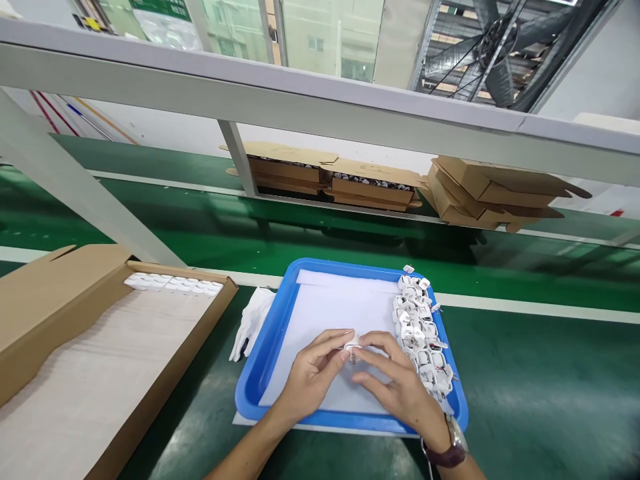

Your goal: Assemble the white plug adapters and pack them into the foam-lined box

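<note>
carton left of tray, glove between; plugs along tray's right.

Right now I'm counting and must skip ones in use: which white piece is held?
The white piece between left hand and right hand, above the blue tray; the tray's other pieces crowd its right side.

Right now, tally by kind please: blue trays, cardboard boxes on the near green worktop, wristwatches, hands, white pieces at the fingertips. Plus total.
Blue tray: 1
Cardboard box, near worktop: 1
Wristwatch: 1
Hands: 2 (left hand, right hand)
White piece at the fingertips: 1
Total: 6

Heaped white pieces along the tray's right side overlap too much to count; excluded.
</note>
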`<state>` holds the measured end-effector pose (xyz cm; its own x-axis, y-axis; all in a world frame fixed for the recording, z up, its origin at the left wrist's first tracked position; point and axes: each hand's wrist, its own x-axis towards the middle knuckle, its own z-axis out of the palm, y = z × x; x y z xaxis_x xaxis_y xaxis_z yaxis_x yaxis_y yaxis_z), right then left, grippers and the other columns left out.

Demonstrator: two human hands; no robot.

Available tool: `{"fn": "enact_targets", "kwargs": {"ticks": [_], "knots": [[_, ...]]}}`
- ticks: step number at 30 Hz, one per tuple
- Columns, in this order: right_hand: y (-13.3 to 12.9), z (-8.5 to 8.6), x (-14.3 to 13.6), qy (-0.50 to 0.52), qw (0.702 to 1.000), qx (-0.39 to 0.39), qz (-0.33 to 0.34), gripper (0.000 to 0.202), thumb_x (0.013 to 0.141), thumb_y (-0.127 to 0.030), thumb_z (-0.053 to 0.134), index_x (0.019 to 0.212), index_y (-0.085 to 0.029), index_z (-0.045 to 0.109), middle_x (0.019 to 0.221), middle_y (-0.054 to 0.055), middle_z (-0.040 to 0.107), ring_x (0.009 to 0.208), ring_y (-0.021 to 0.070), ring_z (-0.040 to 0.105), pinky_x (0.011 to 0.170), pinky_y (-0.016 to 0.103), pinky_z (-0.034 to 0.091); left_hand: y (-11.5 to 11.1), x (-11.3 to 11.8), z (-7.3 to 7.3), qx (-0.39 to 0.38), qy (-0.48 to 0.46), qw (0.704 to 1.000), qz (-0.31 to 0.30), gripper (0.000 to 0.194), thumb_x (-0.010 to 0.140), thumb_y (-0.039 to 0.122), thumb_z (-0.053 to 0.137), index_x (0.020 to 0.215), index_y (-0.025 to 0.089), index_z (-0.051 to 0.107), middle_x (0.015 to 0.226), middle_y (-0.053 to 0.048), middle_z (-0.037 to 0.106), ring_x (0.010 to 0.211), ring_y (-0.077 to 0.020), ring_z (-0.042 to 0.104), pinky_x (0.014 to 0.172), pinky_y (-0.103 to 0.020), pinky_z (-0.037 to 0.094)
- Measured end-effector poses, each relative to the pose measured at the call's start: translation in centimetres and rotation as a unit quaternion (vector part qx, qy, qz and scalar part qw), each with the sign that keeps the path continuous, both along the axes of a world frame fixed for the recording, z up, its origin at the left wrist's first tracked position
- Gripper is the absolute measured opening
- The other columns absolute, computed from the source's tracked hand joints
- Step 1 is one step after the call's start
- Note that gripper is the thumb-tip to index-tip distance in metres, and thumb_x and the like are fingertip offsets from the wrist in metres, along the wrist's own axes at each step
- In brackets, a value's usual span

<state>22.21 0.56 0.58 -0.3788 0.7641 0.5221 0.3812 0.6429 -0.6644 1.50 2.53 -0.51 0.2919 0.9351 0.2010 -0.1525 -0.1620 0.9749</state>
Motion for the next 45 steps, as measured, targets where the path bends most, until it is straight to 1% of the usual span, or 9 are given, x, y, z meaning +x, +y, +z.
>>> {"fn": "enact_targets", "kwargs": {"ticks": [3, 6, 13, 23, 28, 32, 37, 41, 45], "knots": [[0.2, 0.0, 0.6, 0.064, 0.990, -0.123, -0.016, 0.043, 0.098, -0.027, 0.070, 0.139, -0.033, 0.061, 0.128, 0.008, 0.065, 0.120, 0.0227, 0.064, 0.102, 0.039, 0.058, -0.1, -0.2, 0.2, 0.038, 0.030, 0.999, -0.008, 0.030, 0.098, 0.024, 0.066, 0.126, 0.026, 0.076, 0.129, -0.011, 0.070, 0.122, -0.0258, 0.068, 0.099, -0.034, 0.061], [0.6, -0.1, 0.9, 0.083, 0.981, -0.171, -0.031, 0.038, 0.095, -0.032, 0.073, 0.133, -0.032, 0.066, 0.123, 0.007, 0.071, 0.115, 0.0223, 0.068, 0.102, 0.038, 0.058, -0.1, -0.2, 0.3, 0.095, 0.053, 0.994, -0.025, 0.032, 0.100, 0.020, 0.062, 0.129, 0.027, 0.074, 0.130, -0.011, 0.071, 0.121, -0.0245, 0.069, 0.100, -0.034, 0.060], [0.7, -0.1, 1.0, 0.080, 0.977, -0.196, -0.015, 0.033, 0.095, -0.038, 0.072, 0.127, -0.030, 0.072, 0.125, 0.007, 0.075, 0.116, 0.0245, 0.071, 0.103, 0.040, 0.060, -0.3, -0.2, 0.1, 0.136, 0.084, 0.987, -0.029, 0.038, 0.101, 0.015, 0.059, 0.135, 0.027, 0.070, 0.135, -0.011, 0.070, 0.126, -0.0253, 0.067, 0.105, -0.039, 0.058], [-0.2, 0.4, 0.2, 0.049, 0.980, -0.193, -0.018, 0.030, 0.101, -0.027, 0.063, 0.130, -0.032, 0.065, 0.122, 0.006, 0.071, 0.112, 0.0217, 0.071, 0.096, 0.035, 0.062, -0.6, -0.4, -0.5, 0.105, 0.056, 0.991, -0.054, 0.040, 0.102, 0.016, 0.056, 0.139, 0.028, 0.066, 0.144, -0.012, 0.064, 0.134, -0.0275, 0.062, 0.106, -0.042, 0.058], [-0.1, -0.2, 0.0, 0.114, 0.964, -0.241, 0.016, 0.031, 0.100, -0.029, 0.065, 0.131, -0.031, 0.064, 0.132, 0.007, 0.067, 0.124, 0.0216, 0.066, 0.108, 0.039, 0.057, -0.6, -0.1, -0.4, 0.108, 0.052, 0.992, -0.029, 0.036, 0.102, 0.016, 0.058, 0.133, 0.027, 0.070, 0.137, -0.012, 0.069, 0.129, -0.0265, 0.065, 0.104, -0.042, 0.059], [-0.1, -0.5, -0.5, 0.176, 0.952, -0.252, 0.018, 0.025, 0.098, -0.029, 0.068, 0.124, -0.028, 0.067, 0.123, 0.007, 0.069, 0.119, 0.0208, 0.069, 0.106, 0.038, 0.058, -0.5, -0.2, -0.2, 0.127, 0.068, 0.989, -0.032, 0.036, 0.102, 0.016, 0.058, 0.134, 0.027, 0.070, 0.137, -0.012, 0.069, 0.130, -0.0271, 0.064, 0.105, -0.043, 0.058], [-0.3, -0.4, -1.3, 0.189, 0.958, -0.217, -0.001, 0.022, 0.098, -0.027, 0.068, 0.120, -0.027, 0.068, 0.117, 0.007, 0.068, 0.115, 0.0198, 0.068, 0.105, 0.037, 0.057, -0.4, -0.2, 0.0, 0.117, 0.075, 0.990, -0.029, 0.033, 0.102, 0.018, 0.057, 0.130, 0.026, 0.072, 0.134, -0.013, 0.070, 0.126, -0.0275, 0.066, 0.101, -0.042, 0.061], [-0.3, -0.1, -1.3, 0.203, 0.944, -0.257, 0.026, 0.023, 0.101, -0.031, 0.064, 0.123, -0.026, 0.067, 0.125, 0.009, 0.068, 0.122, 0.0221, 0.067, 0.108, 0.043, 0.056, -0.5, -0.3, 0.2, 0.105, 0.078, 0.991, -0.014, 0.028, 0.101, 0.021, 0.060, 0.124, 0.025, 0.075, 0.127, -0.013, 0.071, 0.121, -0.0274, 0.069, 0.098, -0.041, 0.061], [-0.3, -0.1, -1.2, 0.215, 0.934, -0.282, 0.044, 0.024, 0.102, -0.030, 0.062, 0.125, -0.026, 0.068, 0.130, 0.010, 0.068, 0.124, 0.0229, 0.066, 0.109, 0.043, 0.056, -0.3, -0.5, 0.3, 0.105, 0.073, 0.991, -0.030, 0.029, 0.100, 0.019, 0.060, 0.124, 0.025, 0.076, 0.124, -0.013, 0.071, 0.114, -0.0260, 0.071, 0.090, -0.037, 0.064]]}}
